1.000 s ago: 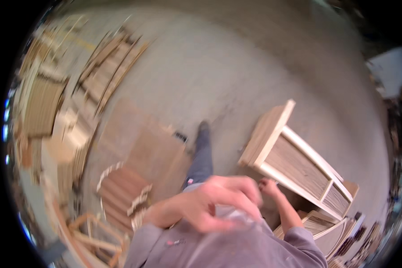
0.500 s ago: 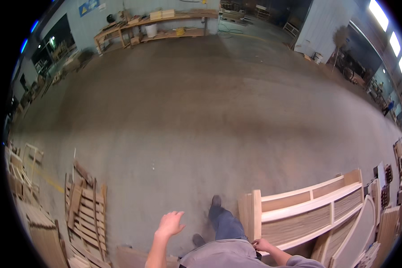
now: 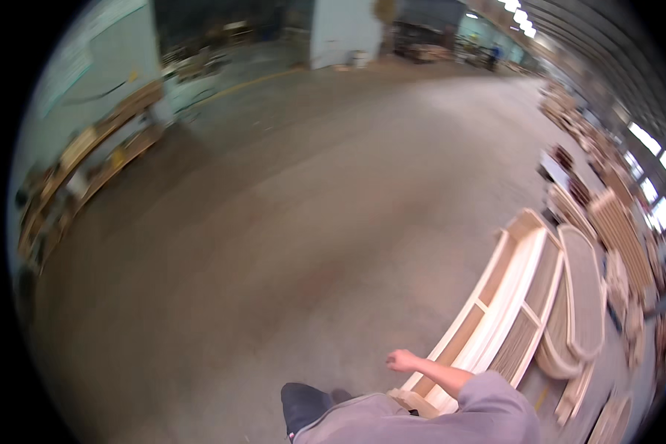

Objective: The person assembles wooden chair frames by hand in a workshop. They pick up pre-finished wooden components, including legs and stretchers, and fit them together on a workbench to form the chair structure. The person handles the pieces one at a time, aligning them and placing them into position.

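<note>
My right hand (image 3: 402, 360) hangs in front of my body with its fingers loosely curled, and nothing shows in it. The forearm crosses over the near end of a long pale wooden frame piece (image 3: 507, 275), which has slatted panels and narrow compartments. From this view I cannot tell whether the hand touches the wood; it appears to sit just left of it. My left hand is out of view. Below, my dark trouser leg (image 3: 303, 407) shows at the lower edge.
Rounded wooden panels (image 3: 583, 292) lean beyond the frame piece. Further right stand stacked slatted boards (image 3: 620, 237) and more wood. A workbench (image 3: 96, 148) runs along the left wall. Concrete floor (image 3: 274, 237) spreads ahead, and a distant person (image 3: 493, 55) stands far back.
My view has swung to the right, so the bench moved left and the frame piece now runs away from me. My left hand has left the view; my right hand has come away from my waist.
</note>
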The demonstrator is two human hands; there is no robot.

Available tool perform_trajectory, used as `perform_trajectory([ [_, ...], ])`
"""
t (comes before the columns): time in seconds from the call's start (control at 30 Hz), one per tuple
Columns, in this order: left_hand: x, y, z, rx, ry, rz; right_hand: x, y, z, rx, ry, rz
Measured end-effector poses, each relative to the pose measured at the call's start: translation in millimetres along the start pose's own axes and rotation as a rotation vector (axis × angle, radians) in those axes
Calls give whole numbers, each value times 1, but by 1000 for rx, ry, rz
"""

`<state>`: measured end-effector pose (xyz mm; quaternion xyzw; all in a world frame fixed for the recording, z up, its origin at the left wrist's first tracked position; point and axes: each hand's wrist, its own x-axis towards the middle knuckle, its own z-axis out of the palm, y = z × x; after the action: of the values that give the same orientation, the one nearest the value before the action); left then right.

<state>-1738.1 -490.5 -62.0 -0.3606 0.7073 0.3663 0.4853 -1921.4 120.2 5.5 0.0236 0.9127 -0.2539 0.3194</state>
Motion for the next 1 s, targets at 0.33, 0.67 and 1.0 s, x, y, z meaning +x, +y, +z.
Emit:
perform_trajectory([
  [0.33,183,427,-264,-74,165,162,307,-125,-162,82,-107,168],
  [0.67,249,1030,-578,113,523,660,622,-221,-397,285,-169,263],
  [1.0,339,1190,-624,982,287,360,975,-277,-693,432,-116,258],
])
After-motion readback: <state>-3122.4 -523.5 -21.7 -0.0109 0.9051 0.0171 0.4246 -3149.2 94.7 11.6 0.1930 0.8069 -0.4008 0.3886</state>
